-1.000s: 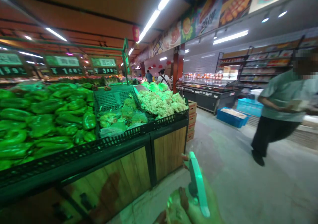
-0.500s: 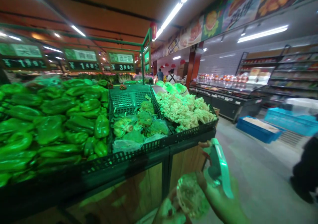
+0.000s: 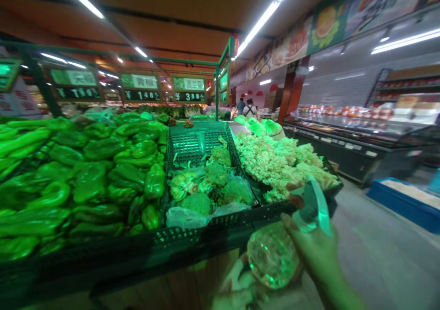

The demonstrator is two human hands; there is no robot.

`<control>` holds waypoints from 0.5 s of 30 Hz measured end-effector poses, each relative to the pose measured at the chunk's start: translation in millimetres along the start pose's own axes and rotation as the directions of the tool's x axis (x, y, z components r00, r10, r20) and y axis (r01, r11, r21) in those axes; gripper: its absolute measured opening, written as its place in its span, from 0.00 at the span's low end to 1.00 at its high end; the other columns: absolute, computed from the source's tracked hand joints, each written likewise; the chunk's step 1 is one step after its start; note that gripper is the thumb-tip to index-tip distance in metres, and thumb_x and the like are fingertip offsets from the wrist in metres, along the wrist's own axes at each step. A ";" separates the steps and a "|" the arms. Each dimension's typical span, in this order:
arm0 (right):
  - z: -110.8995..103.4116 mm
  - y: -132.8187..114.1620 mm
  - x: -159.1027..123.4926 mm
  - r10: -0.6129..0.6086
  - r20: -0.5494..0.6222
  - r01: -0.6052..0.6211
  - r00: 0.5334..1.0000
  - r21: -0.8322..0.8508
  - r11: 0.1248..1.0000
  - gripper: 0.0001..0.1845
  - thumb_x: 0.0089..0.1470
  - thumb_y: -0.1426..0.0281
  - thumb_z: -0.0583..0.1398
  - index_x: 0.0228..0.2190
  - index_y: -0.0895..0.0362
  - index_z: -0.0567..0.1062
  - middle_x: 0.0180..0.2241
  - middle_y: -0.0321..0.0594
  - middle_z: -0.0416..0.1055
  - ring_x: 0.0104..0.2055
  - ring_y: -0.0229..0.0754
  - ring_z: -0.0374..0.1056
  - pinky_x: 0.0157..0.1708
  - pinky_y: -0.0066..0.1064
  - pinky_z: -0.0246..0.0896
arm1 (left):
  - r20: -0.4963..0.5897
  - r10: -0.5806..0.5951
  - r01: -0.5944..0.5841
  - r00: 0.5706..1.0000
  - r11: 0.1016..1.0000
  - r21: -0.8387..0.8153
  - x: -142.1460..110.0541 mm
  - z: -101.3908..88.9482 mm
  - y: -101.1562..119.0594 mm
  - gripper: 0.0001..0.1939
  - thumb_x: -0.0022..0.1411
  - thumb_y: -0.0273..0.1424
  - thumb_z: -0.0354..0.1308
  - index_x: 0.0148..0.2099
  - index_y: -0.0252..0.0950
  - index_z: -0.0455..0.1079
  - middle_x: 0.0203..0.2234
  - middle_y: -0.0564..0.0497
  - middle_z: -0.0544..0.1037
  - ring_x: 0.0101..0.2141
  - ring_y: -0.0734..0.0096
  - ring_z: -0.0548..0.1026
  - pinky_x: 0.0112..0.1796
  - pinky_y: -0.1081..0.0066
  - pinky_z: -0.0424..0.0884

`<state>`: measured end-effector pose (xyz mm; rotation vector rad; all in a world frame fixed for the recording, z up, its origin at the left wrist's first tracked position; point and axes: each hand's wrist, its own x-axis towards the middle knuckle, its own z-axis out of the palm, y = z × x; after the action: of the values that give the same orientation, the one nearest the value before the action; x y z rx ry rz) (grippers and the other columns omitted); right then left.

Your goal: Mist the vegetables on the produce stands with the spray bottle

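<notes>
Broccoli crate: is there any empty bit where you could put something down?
Yes: the back of the broccoli crate is bare mesh, between the peppers and the cauliflower. Its front is crowded with broccoli and a bag. The pepper and cauliflower crates are heaped full.

A long wooden stand with black plastic crates [image 3: 206,229] fills the left side. The pile of green peppers [image 3: 89,172] lies in the left crate. The broccoli heads [image 3: 213,186] lie in the middle crate, and the pale cauliflower pieces [image 3: 282,163] lie in the right one. Hanging price signs [image 3: 140,87] are behind and above them. In front, low down, the right hand [image 3: 318,250] holds a clear plastic spray bottle [image 3: 275,259], with the left hand [image 3: 237,291] just under it. A long glass counter [image 3: 360,135] stands far right.
</notes>
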<state>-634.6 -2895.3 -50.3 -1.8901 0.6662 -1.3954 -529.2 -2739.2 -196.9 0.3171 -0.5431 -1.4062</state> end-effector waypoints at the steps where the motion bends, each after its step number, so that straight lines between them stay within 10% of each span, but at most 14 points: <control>1: 3.5 1.0 7.1 0.002 0.007 -0.002 1.000 0.022 1.000 0.34 0.47 0.60 0.64 0.56 0.51 0.67 0.51 0.47 0.71 0.50 0.52 0.70 0.44 0.41 0.68 | 0.002 0.016 -0.016 1.000 1.000 0.009 4.3 -2.1 2.4 0.32 0.49 0.32 0.70 0.57 0.51 0.70 0.54 0.48 0.75 0.45 0.64 0.79 0.41 0.69 0.66; 9: 15.2 13.5 61.3 -0.004 -0.005 0.005 1.000 0.135 0.991 0.35 0.43 0.60 0.65 0.55 0.54 0.69 0.52 0.49 0.71 0.50 0.56 0.70 0.48 0.47 0.65 | 0.011 0.097 -0.098 0.995 0.991 0.091 53.7 -9.7 20.3 0.34 0.49 0.32 0.70 0.59 0.52 0.68 0.55 0.46 0.75 0.44 0.64 0.80 0.40 0.70 0.69; 15: 24.7 26.9 89.5 -0.132 0.040 0.128 0.990 0.092 0.987 0.31 0.49 0.65 0.63 0.55 0.54 0.67 0.49 0.46 0.73 0.42 0.46 0.74 0.36 0.33 0.69 | 0.009 0.181 -0.181 0.983 0.980 0.082 77.7 -5.9 27.4 0.31 0.54 0.33 0.66 0.60 0.50 0.67 0.60 0.44 0.71 0.46 0.62 0.79 0.40 0.69 0.70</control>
<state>-585.0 -2973.1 -21.6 -1.9173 0.4568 -1.4333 -497.4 -2812.1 -174.4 0.3246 -0.6167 -1.2099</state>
